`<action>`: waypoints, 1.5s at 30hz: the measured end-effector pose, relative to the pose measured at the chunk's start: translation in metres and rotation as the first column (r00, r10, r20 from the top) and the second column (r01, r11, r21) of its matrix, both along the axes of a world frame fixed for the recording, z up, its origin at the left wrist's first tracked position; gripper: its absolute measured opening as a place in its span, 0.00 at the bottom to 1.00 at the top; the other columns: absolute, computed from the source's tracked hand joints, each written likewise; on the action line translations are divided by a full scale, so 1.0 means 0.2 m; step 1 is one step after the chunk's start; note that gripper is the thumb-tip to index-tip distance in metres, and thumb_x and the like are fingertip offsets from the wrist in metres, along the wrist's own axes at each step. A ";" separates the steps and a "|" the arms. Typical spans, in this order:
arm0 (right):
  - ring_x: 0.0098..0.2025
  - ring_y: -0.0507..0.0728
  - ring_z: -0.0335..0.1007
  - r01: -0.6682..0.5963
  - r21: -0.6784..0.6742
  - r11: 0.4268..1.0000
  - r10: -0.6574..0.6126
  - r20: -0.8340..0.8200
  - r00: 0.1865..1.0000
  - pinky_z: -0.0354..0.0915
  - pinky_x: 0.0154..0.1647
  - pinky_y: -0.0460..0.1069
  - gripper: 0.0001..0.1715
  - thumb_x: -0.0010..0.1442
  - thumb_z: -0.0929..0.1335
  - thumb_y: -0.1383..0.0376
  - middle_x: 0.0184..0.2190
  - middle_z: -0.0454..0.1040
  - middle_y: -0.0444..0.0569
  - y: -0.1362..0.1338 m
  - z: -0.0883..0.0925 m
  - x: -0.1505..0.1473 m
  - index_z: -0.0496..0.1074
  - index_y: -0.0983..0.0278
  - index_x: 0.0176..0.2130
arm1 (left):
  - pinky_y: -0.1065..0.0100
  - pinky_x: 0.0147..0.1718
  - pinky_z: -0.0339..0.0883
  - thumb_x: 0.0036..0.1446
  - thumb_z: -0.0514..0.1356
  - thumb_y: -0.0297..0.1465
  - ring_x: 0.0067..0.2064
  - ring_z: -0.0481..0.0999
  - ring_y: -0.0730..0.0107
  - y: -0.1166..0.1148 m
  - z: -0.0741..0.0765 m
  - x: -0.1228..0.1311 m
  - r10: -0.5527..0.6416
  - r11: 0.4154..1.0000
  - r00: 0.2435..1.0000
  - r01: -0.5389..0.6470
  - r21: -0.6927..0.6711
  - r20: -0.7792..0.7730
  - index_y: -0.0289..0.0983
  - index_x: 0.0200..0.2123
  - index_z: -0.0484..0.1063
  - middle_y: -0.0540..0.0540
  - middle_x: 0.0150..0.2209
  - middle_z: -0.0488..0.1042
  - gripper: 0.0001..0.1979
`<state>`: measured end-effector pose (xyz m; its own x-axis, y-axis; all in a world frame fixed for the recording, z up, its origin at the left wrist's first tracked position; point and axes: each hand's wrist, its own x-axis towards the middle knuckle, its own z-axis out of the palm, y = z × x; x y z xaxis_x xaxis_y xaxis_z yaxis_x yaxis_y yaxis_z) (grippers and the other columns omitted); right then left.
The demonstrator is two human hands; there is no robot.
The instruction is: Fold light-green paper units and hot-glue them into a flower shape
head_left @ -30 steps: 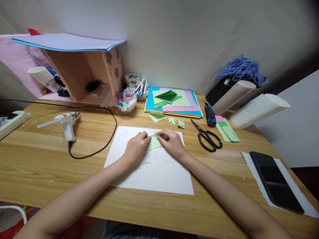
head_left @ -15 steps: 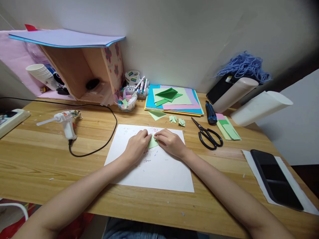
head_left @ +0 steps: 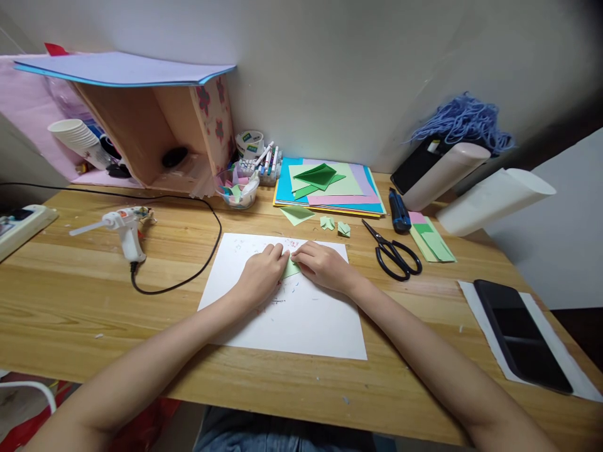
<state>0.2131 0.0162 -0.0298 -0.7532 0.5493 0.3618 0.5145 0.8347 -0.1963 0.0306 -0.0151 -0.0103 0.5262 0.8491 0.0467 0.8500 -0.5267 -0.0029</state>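
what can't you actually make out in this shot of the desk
Head view:
green paper: mostly under the left hand and right hand, so its folds, and whether they pinch or only press it, are hidden.
dark object inside the wooden box: in shadow, too small to identify.
tape roll: label too small to read.
power strip: cut off by the left edge.

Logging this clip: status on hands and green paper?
Left hand, right hand both hold light green paper down on white sheet. Scissors apart, off right.
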 end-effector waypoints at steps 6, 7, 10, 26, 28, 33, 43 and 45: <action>0.28 0.53 0.59 0.033 0.077 0.996 -0.036 0.035 0.999 0.54 0.28 0.48 0.11 0.58 0.61 0.68 0.24 0.67 0.47 0.00 0.02 0.02 0.66 0.64 0.25 | 0.66 0.25 0.59 0.57 0.47 0.24 0.39 0.65 0.61 0.00 0.00 0.00 -0.011 0.999 1.000 0.011 0.032 -0.020 0.36 0.43 0.65 0.42 0.38 0.66 0.12; 0.27 0.52 0.58 0.034 0.101 0.994 -0.036 0.020 0.999 0.52 0.27 0.48 0.13 0.58 0.61 0.67 0.22 0.66 0.46 0.00 0.02 0.02 0.65 0.64 0.23 | 0.66 0.25 0.59 0.57 0.48 0.24 0.39 0.65 0.61 0.00 0.00 0.00 -0.012 0.999 1.000 0.013 0.037 -0.020 0.36 0.43 0.65 0.42 0.38 0.66 0.13; 0.23 0.51 0.56 0.026 0.183 0.983 -0.020 -0.033 0.999 0.49 0.24 0.48 0.19 0.58 0.62 0.65 0.17 0.64 0.44 0.00 0.01 0.03 0.62 0.64 0.17 | 0.66 0.26 0.59 0.57 0.48 0.24 0.39 0.65 0.61 0.00 -0.01 0.00 -0.015 0.999 1.000 0.016 0.050 -0.011 0.36 0.44 0.65 0.42 0.37 0.66 0.13; 0.39 0.56 0.68 -0.034 -0.201 0.979 -0.028 -0.297 0.955 0.64 0.40 0.52 0.06 0.57 0.65 0.66 0.35 0.74 0.49 0.05 -0.03 0.05 0.73 0.62 0.36 | 0.64 0.37 0.60 0.56 0.54 0.33 0.39 0.65 0.64 0.07 -0.08 -0.08 0.092 0.996 0.878 -0.085 -0.036 0.471 0.36 0.39 0.65 0.44 0.36 0.66 0.09; 0.39 0.56 0.67 -0.030 -0.208 0.978 -0.035 -0.299 0.954 0.65 0.40 0.52 0.06 0.57 0.66 0.65 0.35 0.74 0.49 0.05 -0.04 0.06 0.73 0.62 0.35 | 0.64 0.37 0.60 0.55 0.55 0.35 0.39 0.65 0.63 0.07 -0.09 -0.07 0.140 0.990 0.864 -0.132 -0.050 0.483 0.35 0.37 0.64 0.45 0.35 0.66 0.09; 0.39 0.56 0.67 -0.030 -0.192 0.981 -0.030 -0.299 0.954 0.65 0.39 0.52 0.06 0.57 0.66 0.66 0.36 0.74 0.49 0.05 -0.05 0.05 0.72 0.62 0.35 | 0.63 0.35 0.59 0.53 0.56 0.37 0.37 0.64 0.62 0.07 -0.10 -0.03 0.213 0.975 0.865 -0.217 -0.044 0.454 0.36 0.33 0.63 0.45 0.33 0.66 0.10; 0.41 0.56 0.68 -0.050 -0.163 0.985 0.002 -0.282 0.960 0.65 0.40 0.53 0.05 0.57 0.65 0.68 0.39 0.75 0.48 0.05 -0.07 0.04 0.72 0.61 0.34 | 0.68 0.29 0.57 0.53 0.57 0.33 0.30 0.67 0.70 0.07 -0.09 -0.02 0.239 0.971 0.771 -0.188 -0.148 0.590 0.37 0.31 0.69 0.50 0.27 0.70 0.05; 0.41 0.56 0.69 -0.058 -0.162 0.985 0.011 -0.278 0.961 0.65 0.41 0.52 0.06 0.57 0.65 0.68 0.39 0.75 0.48 0.05 -0.07 0.04 0.72 0.61 0.34 | 0.68 0.30 0.58 0.54 0.56 0.31 0.30 0.67 0.70 0.06 -0.09 -0.02 0.208 0.978 0.781 -0.172 -0.118 0.589 0.38 0.33 0.71 0.50 0.27 0.69 0.05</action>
